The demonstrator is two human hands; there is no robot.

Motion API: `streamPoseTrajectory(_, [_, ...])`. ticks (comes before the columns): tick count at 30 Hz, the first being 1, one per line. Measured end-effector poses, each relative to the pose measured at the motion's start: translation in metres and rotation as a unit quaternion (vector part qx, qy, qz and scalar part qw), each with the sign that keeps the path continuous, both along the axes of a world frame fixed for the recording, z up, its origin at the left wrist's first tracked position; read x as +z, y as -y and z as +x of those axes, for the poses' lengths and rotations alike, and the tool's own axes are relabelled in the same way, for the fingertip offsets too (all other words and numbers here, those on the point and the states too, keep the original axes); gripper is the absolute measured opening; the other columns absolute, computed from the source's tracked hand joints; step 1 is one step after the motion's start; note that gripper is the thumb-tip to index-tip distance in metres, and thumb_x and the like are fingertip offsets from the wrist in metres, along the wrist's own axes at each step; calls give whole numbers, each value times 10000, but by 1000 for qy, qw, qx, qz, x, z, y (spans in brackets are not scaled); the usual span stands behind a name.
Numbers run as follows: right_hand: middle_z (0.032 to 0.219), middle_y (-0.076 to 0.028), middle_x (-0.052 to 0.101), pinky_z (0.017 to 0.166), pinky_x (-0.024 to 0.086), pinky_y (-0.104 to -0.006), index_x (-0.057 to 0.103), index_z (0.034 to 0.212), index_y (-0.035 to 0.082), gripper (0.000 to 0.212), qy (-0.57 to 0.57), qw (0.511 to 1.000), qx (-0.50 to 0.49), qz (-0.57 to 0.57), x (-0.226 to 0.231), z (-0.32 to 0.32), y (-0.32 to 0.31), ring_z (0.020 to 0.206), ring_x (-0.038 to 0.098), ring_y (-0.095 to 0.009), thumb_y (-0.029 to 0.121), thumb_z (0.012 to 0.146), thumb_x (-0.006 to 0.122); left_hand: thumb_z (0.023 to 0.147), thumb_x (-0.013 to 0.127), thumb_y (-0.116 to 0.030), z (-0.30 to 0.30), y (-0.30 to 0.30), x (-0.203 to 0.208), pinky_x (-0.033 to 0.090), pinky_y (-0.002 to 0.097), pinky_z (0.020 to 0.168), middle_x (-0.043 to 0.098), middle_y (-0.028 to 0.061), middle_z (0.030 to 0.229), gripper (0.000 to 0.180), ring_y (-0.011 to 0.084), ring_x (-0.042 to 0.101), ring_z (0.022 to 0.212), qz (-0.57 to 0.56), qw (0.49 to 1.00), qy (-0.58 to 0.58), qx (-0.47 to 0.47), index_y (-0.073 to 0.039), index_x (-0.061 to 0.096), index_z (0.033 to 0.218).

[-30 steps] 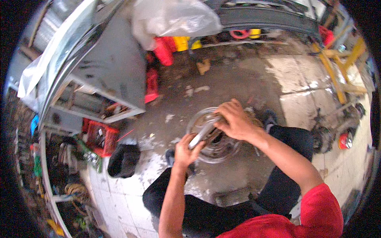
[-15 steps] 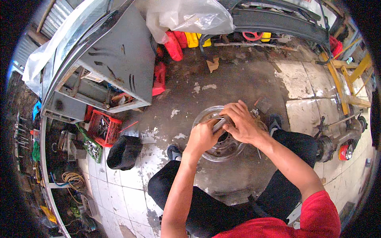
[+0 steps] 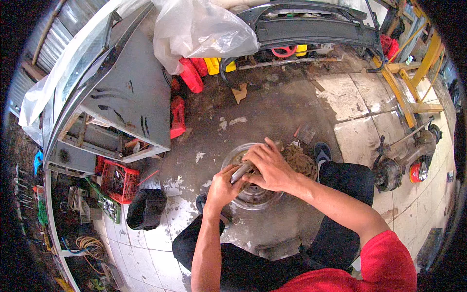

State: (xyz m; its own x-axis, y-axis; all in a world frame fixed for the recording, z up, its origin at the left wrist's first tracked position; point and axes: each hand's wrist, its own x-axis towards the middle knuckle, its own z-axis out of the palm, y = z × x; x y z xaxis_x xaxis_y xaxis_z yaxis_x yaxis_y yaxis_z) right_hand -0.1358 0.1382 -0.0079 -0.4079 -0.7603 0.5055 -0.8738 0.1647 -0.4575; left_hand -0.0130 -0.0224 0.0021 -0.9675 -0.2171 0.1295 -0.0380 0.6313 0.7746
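Note:
A steel wheel rim lies flat on the floor between my feet, partly hidden by my hands. Over it I hold a grey, curved metal piece, whose exact kind I cannot make out. My left hand is closed round its near left end. From the right, my right hand grips the piece, with the fingers lying over the top and the thumb below. A brown crumpled rag sits just right of the rim.
A grey metal cabinet stands at the left, with a red crate and a black container near it. At the right are an axle assembly and a yellow frame. A black car panel lies at the back.
The view has shifted, so the surroundings sit further left and lower. Both hands still hold the metal piece over the rim, and more of the rag shows beside my right hand.

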Motion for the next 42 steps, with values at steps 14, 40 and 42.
streamPoseTrajectory(14, [1073,-133,631,1031,347,-525,623,1095,67,365,22,1000,5,6,3,-13,0,1147,558,-360,402,947,624,867,730,-161,16,10,-15,548,426,852,710,225,1074,288,406,696,982,18,999,26,42,12,707,1096])
streamPoseTrajectory(40, [1095,-139,619,1056,339,-525,615,1103,55,486,42,998,39,18,1,-18,0,1116,554,-356,517,989,519,858,735,-246,-3,-2,2,531,474,863,678,177,1096,311,409,645,1023,-67,992,88,64,-17,698,1064])
streamPoseTrajectory(42, [1078,-138,625,1041,354,-522,629,1080,65,411,45,999,19,20,-7,-32,-1,1101,565,-347,456,958,613,864,726,-245,-3,-3,0,532,480,848,676,184,1098,310,420,649,1008,-80,993,63,58,-18,696,1073])
